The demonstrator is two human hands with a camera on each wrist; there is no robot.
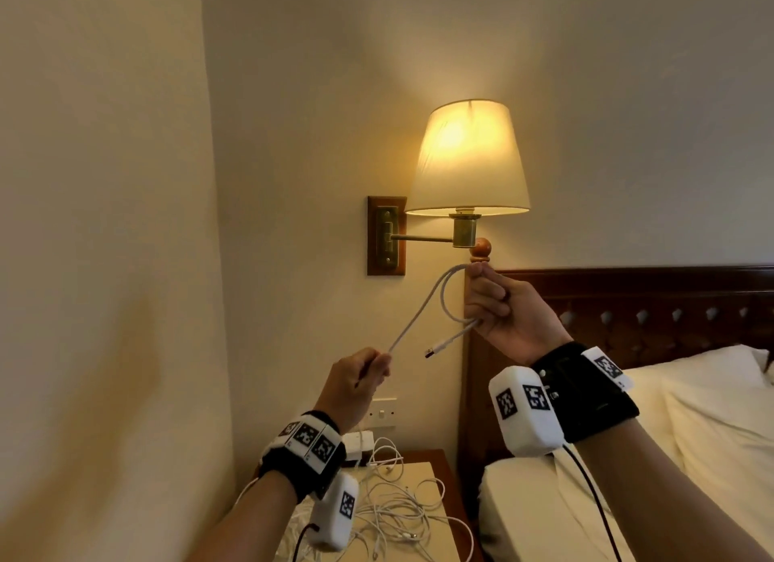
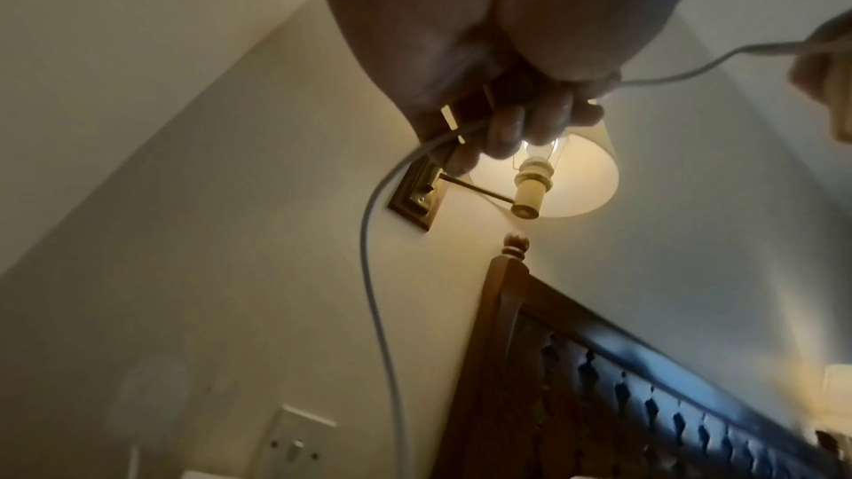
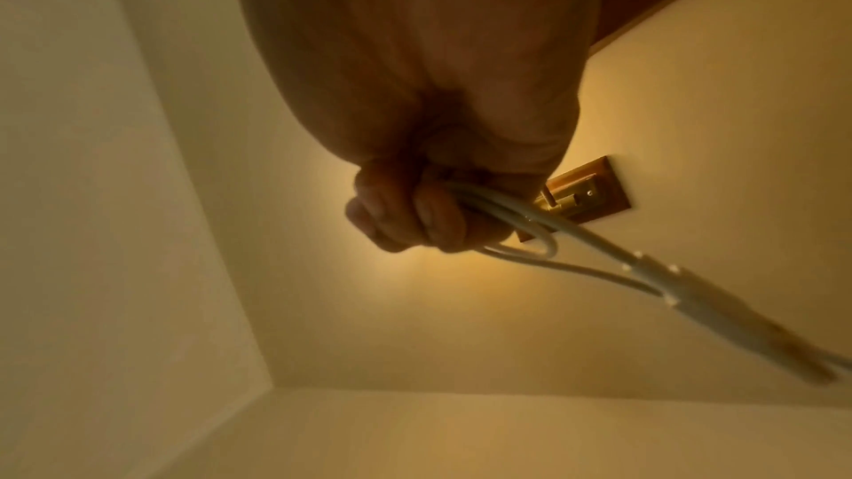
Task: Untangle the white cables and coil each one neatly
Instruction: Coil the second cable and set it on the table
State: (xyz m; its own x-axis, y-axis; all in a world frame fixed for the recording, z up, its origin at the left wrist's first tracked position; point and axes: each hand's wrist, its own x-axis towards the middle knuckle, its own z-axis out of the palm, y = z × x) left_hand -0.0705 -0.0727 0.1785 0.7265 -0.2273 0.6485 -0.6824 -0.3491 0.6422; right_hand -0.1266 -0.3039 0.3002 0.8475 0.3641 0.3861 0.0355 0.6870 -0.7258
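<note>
Both hands are raised in front of the wall. My right hand (image 1: 494,306) grips small loops of a white cable (image 1: 435,298), and its USB plug (image 1: 433,351) dangles below to the left. One strand runs down-left to my left hand (image 1: 368,371), which pinches it. In the left wrist view the white cable (image 2: 373,250) hangs down from the left hand (image 2: 521,122). In the right wrist view the fingers (image 3: 405,217) curl round the cable loops (image 3: 521,228). A tangle of more white cables (image 1: 402,507) lies on the bedside table (image 1: 439,549) below.
A lit wall lamp (image 1: 467,159) on a brass arm hangs just above the right hand. A dark wooden headboard (image 1: 653,310) and a bed with white pillows (image 1: 712,419) are on the right. A wall socket (image 1: 383,413) and white charger (image 1: 360,442) sit above the table.
</note>
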